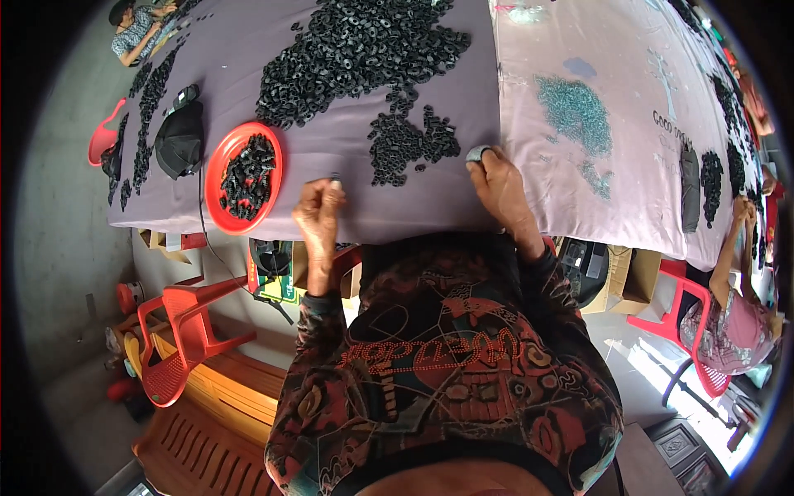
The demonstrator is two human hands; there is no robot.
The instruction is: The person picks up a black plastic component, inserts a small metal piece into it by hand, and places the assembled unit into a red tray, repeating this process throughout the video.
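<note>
Two hands up on the counter point(347, 207), which has a purple-grey cloth over it. Left hand point(321, 211) sits near the front edge with its fingers pinched together on one small black part point(335, 177), held just above the cloth. Right hand point(496, 183) is further right, near the seam where a paler pink cloth point(628, 182) starts, fingers curled tight around a little grey-blue piece point(477, 153) that's touching the cloth. Between the hands, a bit further back, there's a small heap of black ring parts point(411, 140), and behind that a much bigger heap point(356, 54). Left of the left hand is a red plate point(217, 169) loaded with more of the same black parts. A pile of teal bits point(575, 107) lies on the pink cloth, well clear of either hand. Red plastic chair point(178, 339) down on the floor to the left.
</note>
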